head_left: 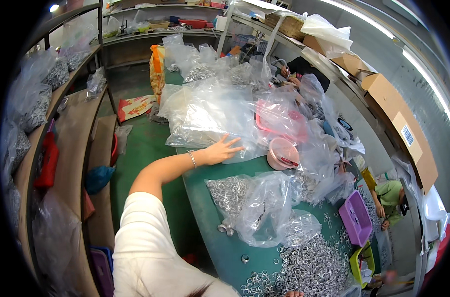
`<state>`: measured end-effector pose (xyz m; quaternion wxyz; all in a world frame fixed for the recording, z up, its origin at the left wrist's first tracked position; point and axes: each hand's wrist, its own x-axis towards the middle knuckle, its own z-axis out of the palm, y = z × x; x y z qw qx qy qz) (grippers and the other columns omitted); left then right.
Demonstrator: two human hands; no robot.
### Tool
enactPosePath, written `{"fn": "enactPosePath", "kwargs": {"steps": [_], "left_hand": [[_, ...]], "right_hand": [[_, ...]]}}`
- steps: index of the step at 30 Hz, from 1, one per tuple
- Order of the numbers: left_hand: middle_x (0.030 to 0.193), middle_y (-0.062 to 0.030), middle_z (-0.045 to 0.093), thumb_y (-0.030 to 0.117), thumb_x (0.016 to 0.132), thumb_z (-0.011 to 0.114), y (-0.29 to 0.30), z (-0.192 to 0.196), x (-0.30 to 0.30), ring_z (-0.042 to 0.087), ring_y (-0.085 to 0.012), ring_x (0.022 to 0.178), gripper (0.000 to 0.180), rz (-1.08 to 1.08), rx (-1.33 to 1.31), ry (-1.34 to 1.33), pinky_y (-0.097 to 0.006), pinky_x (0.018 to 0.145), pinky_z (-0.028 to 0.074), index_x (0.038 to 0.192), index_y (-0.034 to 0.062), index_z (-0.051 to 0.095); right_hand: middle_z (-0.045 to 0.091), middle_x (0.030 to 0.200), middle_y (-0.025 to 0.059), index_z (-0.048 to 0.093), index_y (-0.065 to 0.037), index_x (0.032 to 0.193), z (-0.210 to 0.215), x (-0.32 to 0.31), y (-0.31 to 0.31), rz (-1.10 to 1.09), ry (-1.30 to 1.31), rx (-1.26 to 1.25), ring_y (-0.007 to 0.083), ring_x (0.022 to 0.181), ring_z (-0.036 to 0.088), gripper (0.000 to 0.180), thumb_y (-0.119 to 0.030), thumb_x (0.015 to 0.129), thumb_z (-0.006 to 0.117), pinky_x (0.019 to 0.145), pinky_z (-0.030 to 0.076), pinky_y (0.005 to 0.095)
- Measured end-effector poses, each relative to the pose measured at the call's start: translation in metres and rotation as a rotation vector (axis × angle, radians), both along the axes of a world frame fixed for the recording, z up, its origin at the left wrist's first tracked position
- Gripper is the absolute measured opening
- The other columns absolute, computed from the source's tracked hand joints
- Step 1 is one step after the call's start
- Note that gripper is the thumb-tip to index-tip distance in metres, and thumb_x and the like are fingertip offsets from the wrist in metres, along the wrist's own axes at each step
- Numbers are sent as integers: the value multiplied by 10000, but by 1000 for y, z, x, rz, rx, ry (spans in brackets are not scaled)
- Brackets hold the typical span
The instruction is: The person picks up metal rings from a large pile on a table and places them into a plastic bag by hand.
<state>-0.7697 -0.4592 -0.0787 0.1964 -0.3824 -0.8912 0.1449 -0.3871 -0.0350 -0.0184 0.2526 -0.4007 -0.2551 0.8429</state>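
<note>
Fingers (233, 141) spread wide, left hand (217, 152) outstretched over clear bags (205, 111) (right hand (294, 293): I can't tell).

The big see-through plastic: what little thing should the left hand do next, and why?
Perhaps the left hand should gently pinch the near edge of the plastic. Its fingers are spread over that edge, not closed on it, and the pink tub stands close by, so a careful grip seems wiser than a big sweep.
</note>
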Motion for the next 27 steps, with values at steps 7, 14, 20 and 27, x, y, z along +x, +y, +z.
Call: {"fn": "enactPosePath", "kwargs": {"steps": [7,14,20,27], "left_hand": [[1096,-137,578,56,814,563,31,76,-32,520,-312,1093,154,-56,1071,196,-447,966,382,960,22,600],[978,-157,636,87,908,497,22,215,-39,624,-247,884,144,-227,2042,-278,-365,788,501,1001,-8,550],[1018,-236,602,51,931,406,15,254,-8,614,-320,952,123,-679,2514,-623,-401,814,534,1022,-5,468],[1120,-257,559,88,944,369,100,237,27,541,-351,1080,156,-651,2562,-1104,-458,952,443,1048,-2,442]], "right_hand": [[503,816,61,482,-38,1036,-10,17,8,52,131,-3,85,507,376,239,-252,931,503,360,303,187],[521,907,93,489,-34,1108,-7,21,0,-80,-31,79,91,558,407,354,-303,892,567,422,327,189],[549,1088,179,483,1,1141,-33,41,19,83,130,25,118,575,440,485,-381,865,597,485,374,218],[534,787,58,535,-43,1067,-23,31,8,412,307,55,161,668,537,216,-199,918,541,373,367,203]]}}
